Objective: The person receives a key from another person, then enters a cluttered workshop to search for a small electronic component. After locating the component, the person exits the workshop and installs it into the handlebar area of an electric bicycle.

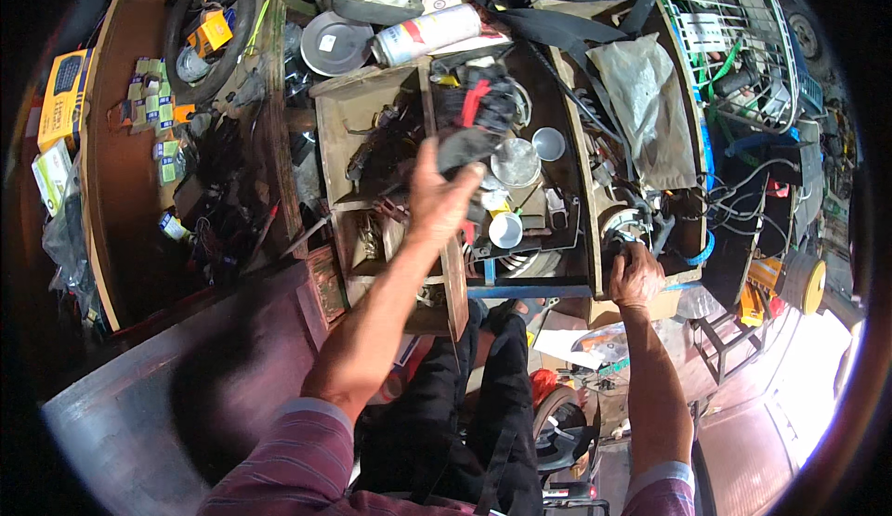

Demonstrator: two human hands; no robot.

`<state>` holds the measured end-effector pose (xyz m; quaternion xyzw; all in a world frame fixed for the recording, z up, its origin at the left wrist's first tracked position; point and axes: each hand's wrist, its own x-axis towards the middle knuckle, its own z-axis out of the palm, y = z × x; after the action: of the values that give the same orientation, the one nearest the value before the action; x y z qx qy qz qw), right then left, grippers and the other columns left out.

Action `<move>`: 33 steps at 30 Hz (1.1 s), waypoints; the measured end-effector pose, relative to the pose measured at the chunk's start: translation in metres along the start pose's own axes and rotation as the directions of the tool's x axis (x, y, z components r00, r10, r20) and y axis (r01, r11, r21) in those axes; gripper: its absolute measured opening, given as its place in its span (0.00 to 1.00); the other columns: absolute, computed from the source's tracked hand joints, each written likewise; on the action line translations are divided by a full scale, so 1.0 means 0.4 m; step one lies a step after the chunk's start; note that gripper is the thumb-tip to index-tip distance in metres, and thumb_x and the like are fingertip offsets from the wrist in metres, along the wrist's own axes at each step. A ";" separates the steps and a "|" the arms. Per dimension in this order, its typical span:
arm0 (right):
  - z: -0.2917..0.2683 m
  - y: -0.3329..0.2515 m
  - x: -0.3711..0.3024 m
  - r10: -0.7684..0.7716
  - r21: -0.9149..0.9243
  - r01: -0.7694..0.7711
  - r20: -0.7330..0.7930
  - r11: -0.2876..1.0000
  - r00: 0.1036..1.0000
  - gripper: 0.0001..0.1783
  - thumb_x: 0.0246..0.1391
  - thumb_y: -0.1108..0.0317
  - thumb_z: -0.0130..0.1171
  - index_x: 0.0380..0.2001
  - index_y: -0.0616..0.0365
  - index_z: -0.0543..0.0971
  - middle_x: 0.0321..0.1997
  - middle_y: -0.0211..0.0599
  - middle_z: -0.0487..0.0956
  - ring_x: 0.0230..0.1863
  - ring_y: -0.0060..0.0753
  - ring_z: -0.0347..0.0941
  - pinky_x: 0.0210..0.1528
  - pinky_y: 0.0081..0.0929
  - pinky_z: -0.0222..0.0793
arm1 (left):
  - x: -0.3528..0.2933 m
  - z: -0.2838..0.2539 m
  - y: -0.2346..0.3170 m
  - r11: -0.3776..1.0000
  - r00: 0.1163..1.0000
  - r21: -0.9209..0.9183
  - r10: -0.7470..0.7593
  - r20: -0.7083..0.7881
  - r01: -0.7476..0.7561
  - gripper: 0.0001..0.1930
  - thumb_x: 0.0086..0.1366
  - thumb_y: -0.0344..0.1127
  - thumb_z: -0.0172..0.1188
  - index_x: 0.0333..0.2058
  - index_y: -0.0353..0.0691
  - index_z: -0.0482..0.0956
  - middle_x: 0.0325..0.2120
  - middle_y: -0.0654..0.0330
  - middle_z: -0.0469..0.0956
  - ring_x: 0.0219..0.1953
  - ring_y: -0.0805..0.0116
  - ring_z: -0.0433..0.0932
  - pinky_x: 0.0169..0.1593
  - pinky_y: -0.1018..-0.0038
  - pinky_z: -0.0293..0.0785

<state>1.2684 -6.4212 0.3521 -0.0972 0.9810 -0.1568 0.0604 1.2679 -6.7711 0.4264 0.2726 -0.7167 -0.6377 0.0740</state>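
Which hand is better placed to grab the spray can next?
Probably the left hand: it's closer to the spray can; the right hand is at the near end of the right compartment.

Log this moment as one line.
Left hand: at dark item, grip unclear | right hand: at right compartment, grip hidden | nearby: white cup, spray can

A: "From the left hand (444, 200), where is the spray can (427, 35) found?"
B: "At twelve o'clock, with a dish (330, 44) placed at eleven."
A: "What is laid out at two?"
B: "Nearest, a cup (548, 144); beyond it, a bag (641, 93); farthest, a basket (779, 47)."
A: "And elsewhere?"
B: "The right hand (636, 279) is seen at four, and at ten a ring (245, 5) is contained in a tray (125, 172)."
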 end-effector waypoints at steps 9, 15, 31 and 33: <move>0.007 0.013 -0.002 0.010 -0.024 -0.008 0.065 1.000 0.998 0.12 0.46 0.61 0.59 0.34 0.52 0.77 0.32 0.44 0.79 0.35 0.53 0.75 0.40 0.46 0.69 | -0.040 0.128 -0.018 0.941 0.979 0.307 0.087 0.184 -0.141 0.37 0.60 0.35 0.63 0.66 0.37 0.55 0.60 0.43 0.64 0.62 0.49 0.64 0.65 0.63 0.59; 0.002 0.011 -0.005 0.016 -0.051 -0.011 0.097 0.999 0.995 0.15 0.47 0.61 0.58 0.38 0.54 0.78 0.35 0.43 0.80 0.39 0.53 0.75 0.43 0.46 0.69 | -0.187 -0.001 -0.009 0.960 0.984 0.275 0.000 0.179 -0.049 0.20 0.60 0.31 0.62 0.51 0.35 0.73 0.45 0.47 0.75 0.48 0.49 0.75 0.54 0.64 0.70; 0.011 0.008 -0.003 -0.046 -0.057 0.052 0.108 0.997 0.993 0.12 0.55 0.57 0.52 0.35 0.52 0.76 0.32 0.48 0.79 0.34 0.58 0.75 0.34 0.47 0.69 | -0.092 -0.336 -0.146 0.878 0.995 0.470 -0.069 -0.066 0.092 0.28 0.59 0.32 0.65 0.58 0.39 0.69 0.47 0.50 0.77 0.42 0.65 0.77 0.48 0.70 0.73; 0.018 0.020 -0.006 0.014 -0.126 0.004 0.145 0.992 0.989 0.13 0.56 0.55 0.51 0.36 0.51 0.76 0.33 0.47 0.80 0.36 0.57 0.76 0.36 0.48 0.69 | -0.073 -0.320 -0.103 0.851 0.966 0.472 -0.258 -0.006 0.230 0.20 0.59 0.32 0.63 0.50 0.38 0.74 0.44 0.51 0.78 0.43 0.62 0.77 0.49 0.69 0.72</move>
<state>1.2704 -6.4156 0.3430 -0.1095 0.9821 -0.0871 0.1259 1.3628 -6.8705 0.4168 0.3526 -0.8109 -0.4571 -0.0963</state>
